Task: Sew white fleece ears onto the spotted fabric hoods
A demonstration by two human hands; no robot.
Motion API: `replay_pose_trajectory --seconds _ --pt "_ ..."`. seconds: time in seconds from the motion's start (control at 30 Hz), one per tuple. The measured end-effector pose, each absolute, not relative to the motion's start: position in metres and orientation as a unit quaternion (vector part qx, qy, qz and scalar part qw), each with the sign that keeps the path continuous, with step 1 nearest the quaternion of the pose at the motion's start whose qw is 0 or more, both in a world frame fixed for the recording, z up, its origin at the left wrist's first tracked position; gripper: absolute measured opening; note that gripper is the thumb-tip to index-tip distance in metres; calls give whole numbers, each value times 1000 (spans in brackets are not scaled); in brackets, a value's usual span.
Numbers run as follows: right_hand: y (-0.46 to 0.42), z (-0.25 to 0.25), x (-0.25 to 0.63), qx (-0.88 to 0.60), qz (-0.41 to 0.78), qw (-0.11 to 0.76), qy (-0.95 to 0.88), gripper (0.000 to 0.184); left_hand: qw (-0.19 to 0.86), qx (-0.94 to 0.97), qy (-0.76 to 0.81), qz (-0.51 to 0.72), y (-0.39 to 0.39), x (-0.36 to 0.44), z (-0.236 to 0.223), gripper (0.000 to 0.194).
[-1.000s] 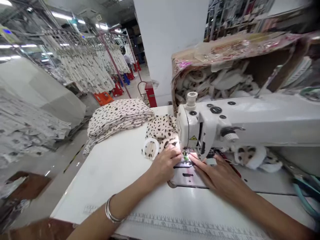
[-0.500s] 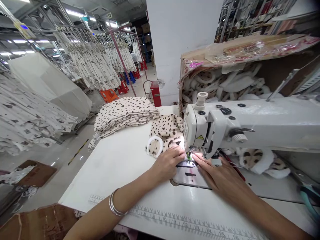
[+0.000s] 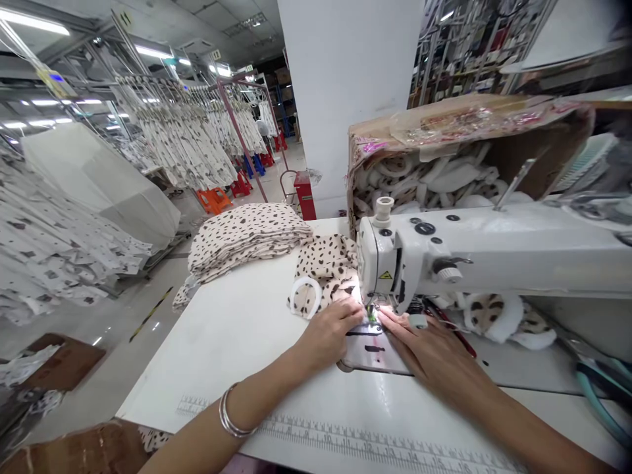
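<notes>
A white sewing machine [image 3: 474,253] stands over the table, its lit needle area between my two hands. My left hand [image 3: 330,332] is closed just left of the presser foot [image 3: 370,313], its fingertips on the edge of a spotted cloth [image 3: 326,258]. Part of that cloth is hidden behind the fingers and the machine head. A white ring-shaped trim [image 3: 305,297] lies on the cloth's near corner. My right hand [image 3: 427,345] lies flat right of the foot, fingers stretched towards the needle. Whether cloth lies under its fingertips is hard to see.
A folded stack of spotted cloth [image 3: 247,238] lies at the table's far left. Behind the machine, a cardboard box [image 3: 351,178] holds white-trimmed pieces. Teal-handled scissors [image 3: 595,395] and more trimmed spotted pieces [image 3: 496,316] lie right. A printed ruler [image 3: 345,440] runs along the front edge.
The view has shifted slightly, so the machine and box appear further left and lower. Both hands keep nearly the same places beside the presser foot, and the cloth has barely moved.
</notes>
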State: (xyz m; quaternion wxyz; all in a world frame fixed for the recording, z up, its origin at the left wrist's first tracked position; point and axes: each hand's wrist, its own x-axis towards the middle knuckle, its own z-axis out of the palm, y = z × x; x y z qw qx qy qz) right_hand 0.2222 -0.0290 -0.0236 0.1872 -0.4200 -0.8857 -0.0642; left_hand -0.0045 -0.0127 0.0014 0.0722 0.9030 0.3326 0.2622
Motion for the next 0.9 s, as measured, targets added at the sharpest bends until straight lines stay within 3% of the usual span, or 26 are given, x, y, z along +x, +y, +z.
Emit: replay_pose_trajectory --seconds 0.23,0.4,0.57,0.73,0.9 --pt "-28 -15 218 -432 -71 191 -879 38 42 848 408 334 -10 -25 11 36" --pt "-16 -23 216 -468 -99 207 -853 36 42 809 520 270 1 -47 16 43" --pt "-13 -26 216 -487 -128 216 -836 34 56 816 507 271 7 -49 10 48" --pt "-14 -22 218 -494 -142 228 -827 32 42 834 476 275 4 -45 10 36" --pt "-14 -19 224 -498 -161 234 -819 24 -59 853 456 246 -6 -36 18 30"
